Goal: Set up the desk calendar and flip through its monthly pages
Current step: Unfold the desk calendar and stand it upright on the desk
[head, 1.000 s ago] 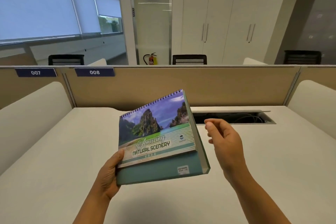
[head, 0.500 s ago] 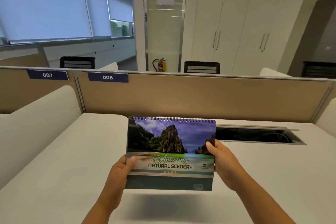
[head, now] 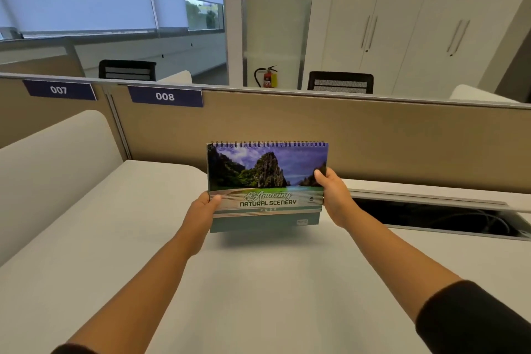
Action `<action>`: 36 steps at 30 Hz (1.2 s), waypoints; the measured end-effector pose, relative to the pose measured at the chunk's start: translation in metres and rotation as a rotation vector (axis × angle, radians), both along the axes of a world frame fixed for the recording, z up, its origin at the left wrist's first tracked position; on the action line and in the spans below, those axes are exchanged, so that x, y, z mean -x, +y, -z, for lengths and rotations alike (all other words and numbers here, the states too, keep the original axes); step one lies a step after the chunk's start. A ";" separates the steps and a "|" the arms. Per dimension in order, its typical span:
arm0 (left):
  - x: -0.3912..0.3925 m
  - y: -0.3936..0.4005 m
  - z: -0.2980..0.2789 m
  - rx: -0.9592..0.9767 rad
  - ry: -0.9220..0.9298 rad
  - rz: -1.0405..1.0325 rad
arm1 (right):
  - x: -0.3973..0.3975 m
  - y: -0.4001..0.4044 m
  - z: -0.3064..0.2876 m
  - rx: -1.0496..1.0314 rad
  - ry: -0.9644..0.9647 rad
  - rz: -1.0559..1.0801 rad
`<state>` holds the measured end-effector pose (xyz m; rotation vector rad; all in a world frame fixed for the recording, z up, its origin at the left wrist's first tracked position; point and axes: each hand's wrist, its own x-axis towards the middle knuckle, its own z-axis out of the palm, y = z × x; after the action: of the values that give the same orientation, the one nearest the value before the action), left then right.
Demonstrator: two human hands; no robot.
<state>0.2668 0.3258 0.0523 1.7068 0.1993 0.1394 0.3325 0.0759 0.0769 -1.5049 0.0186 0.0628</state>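
The spiral-bound desk calendar (head: 265, 181) stands upright facing me, its cover showing cliffs, a lagoon and the words "Amazing Natural Scenery". Its teal base hovers just above the white desk (head: 258, 282), with a shadow under it. My left hand (head: 202, 211) grips the calendar's lower left edge, thumb on the cover. My right hand (head: 333, 194) holds the right edge, thumb on the cover near the picture's side. Both arms are stretched forward.
A beige partition (head: 373, 141) with labels 007 and 008 runs behind the calendar. An open cable tray (head: 439, 217) with wires lies in the desk at the right. White padded dividers (head: 51, 169) flank the desk at the left.
The calendar turned from tilted in my left hand alone to upright and facing me. My right hand took its right edge, and both hands carried it forward and lower toward the desk.
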 end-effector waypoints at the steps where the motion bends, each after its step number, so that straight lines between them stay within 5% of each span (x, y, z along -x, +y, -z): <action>1: -0.007 0.000 0.004 0.000 0.014 0.000 | -0.007 0.001 0.004 -0.003 0.002 0.009; 36: -0.027 0.012 0.043 0.058 0.169 -0.129 | -0.019 0.014 0.050 0.011 0.004 0.092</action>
<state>0.2935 0.3373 0.0095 1.6480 0.4357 0.0833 0.3517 0.0895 0.0266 -1.5128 0.0916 -0.0082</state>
